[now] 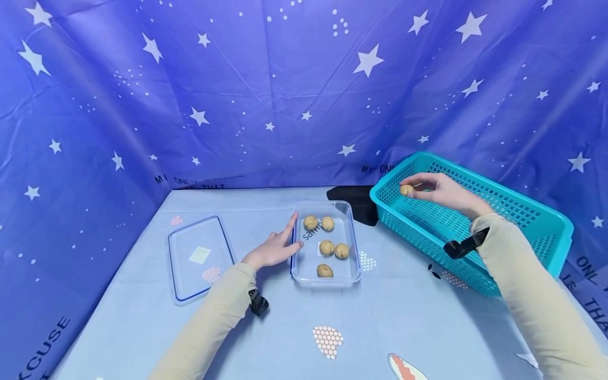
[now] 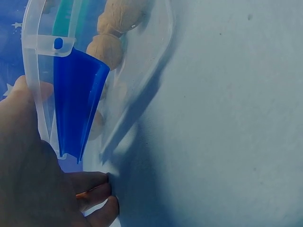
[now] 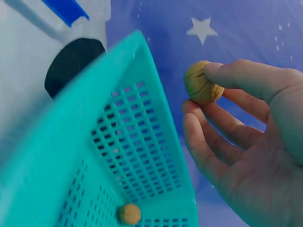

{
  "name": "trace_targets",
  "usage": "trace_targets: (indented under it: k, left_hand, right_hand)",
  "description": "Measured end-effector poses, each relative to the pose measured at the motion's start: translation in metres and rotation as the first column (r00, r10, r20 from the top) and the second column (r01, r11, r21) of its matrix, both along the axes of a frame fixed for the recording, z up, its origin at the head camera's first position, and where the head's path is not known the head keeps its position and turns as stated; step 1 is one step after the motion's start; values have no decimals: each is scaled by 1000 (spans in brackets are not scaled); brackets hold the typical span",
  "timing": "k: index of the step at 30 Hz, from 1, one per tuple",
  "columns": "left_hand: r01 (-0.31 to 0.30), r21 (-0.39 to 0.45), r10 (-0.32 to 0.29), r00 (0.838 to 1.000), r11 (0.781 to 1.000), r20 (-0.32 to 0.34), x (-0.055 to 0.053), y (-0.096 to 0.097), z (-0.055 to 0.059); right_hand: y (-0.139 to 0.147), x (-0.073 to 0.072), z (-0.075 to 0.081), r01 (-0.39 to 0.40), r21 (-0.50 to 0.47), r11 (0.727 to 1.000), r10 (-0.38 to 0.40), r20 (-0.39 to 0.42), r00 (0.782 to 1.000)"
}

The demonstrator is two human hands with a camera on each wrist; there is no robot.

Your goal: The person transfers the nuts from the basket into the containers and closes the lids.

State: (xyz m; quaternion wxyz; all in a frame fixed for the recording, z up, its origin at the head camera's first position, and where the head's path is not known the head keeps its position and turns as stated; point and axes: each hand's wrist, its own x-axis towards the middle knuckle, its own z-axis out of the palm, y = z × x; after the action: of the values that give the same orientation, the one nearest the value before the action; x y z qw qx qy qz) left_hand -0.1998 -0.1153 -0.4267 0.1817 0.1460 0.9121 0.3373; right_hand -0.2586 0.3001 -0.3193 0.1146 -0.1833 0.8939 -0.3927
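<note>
In the head view, my right hand (image 1: 439, 191) pinches a walnut (image 1: 406, 190) between thumb and fingertips, over the left end of a teal basket (image 1: 527, 208). The right wrist view shows this walnut (image 3: 202, 84) held above the rim, and another walnut (image 3: 129, 214) down in the basket. My left hand (image 1: 273, 249) touches the left rim of a clear plastic box (image 1: 328, 282), index finger and thumb extended. Several walnuts (image 1: 326, 248) lie inside the box. Seen from the left wrist, a blue clip flap (image 2: 80, 101) hangs on the box's side beside the hand.
The box's clear lid (image 1: 182, 266) with a blue seal lies flat on the table's left side. A black flat object (image 1: 353, 203) sits between box and basket. Blue star-printed cloth (image 1: 266, 95) walls in the table behind and at both sides.
</note>
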Motion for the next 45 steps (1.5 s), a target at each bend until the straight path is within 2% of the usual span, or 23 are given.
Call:
trace_targets:
  k: [8,20,33,40,45]
  left_hand:
    - [-5,-5,5,1000,1000,14,-1,0,0]
    - [-2,2,2,1000,1000,-2,-2,0,-1]
    - [-1,-5,1,1000,1000,-1,-2,-1,-2]
    - [-9,-7,9,1000,1000,-4,-1,-2,-2]
    - [-4,-2,4,1000,1000,-13,0,-1,-1]
  right_hand:
    - [-17,6,-2,-66,-17,998,66,-7,998]
    - [-42,14,-9,-140,-80,987,139,-17,990]
    - [-78,18,-30,-220,-138,966,223,8,975]
    - [-95,17,-47,-307,-164,938,305,-37,952]
    - [-105,18,-56,-334,-142,932,331,-41,943]
